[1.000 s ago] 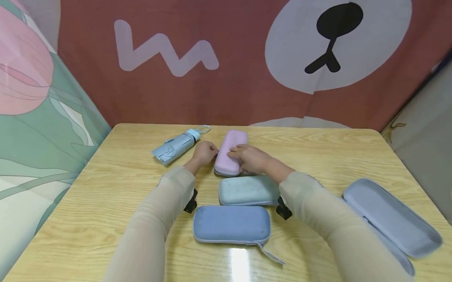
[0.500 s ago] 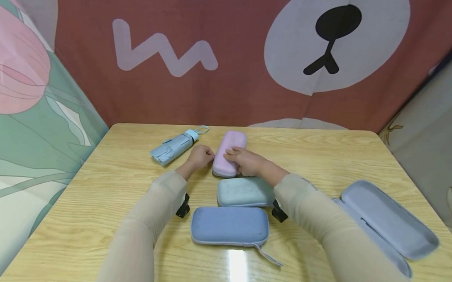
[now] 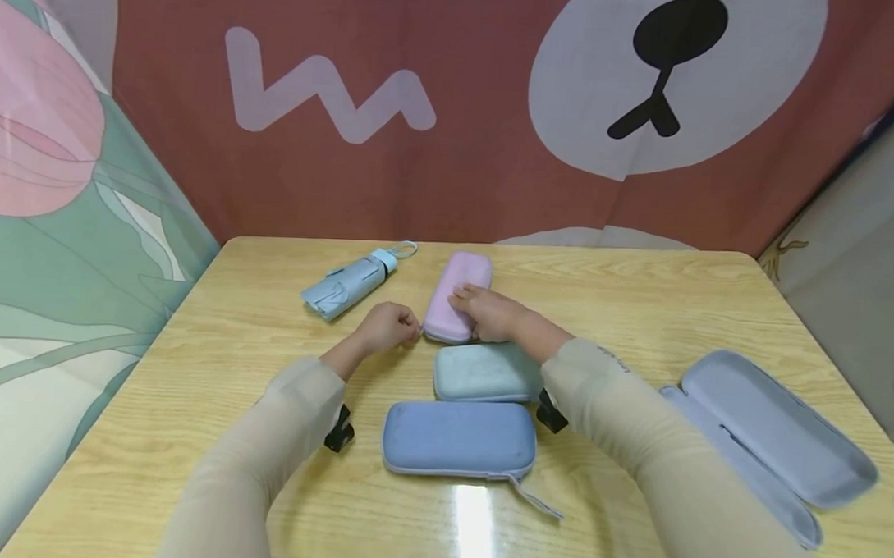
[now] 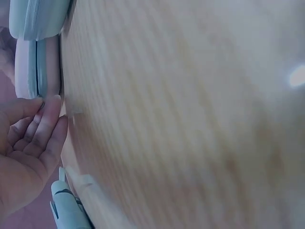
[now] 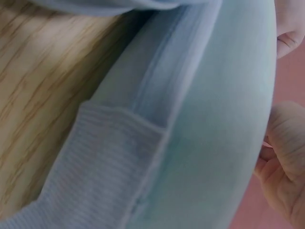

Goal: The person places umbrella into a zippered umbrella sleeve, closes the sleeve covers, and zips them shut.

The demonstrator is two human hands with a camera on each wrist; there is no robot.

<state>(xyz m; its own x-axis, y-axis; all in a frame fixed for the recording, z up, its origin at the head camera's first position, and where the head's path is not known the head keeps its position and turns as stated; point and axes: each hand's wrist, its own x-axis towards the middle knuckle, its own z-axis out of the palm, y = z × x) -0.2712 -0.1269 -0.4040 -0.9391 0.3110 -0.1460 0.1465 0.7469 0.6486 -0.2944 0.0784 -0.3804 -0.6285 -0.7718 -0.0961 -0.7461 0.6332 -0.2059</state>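
A pink zippered hard case point(image 3: 452, 310) lies at the far middle of the table, its length pointing away from me. My right hand point(image 3: 493, 315) holds it from the right, fingers over its top; the thumb is hidden in the head view. At the near left corner, my left hand point(image 3: 386, 328) pinches the zipper pull point(image 4: 41, 103) between thumb and index finger. A dark line runs along the seam in the left wrist view. Just nearer lies a mint-green case point(image 3: 484, 374), which fills much of the right wrist view and partly hides my right hand there.
A folded light-blue umbrella point(image 3: 349, 285) lies left of the pink case. Nearest me is a blue case point(image 3: 459, 438) with a strap point(image 3: 534, 497). An opened grey-blue case point(image 3: 778, 430) lies at the right. A reddish-brown curtain point(image 3: 457, 189) hangs behind the table point(image 3: 191, 410).
My left hand has slid toward me along the pink case's left side, from about its middle to its near corner. The right hand keeps its hold and the case stays in place.
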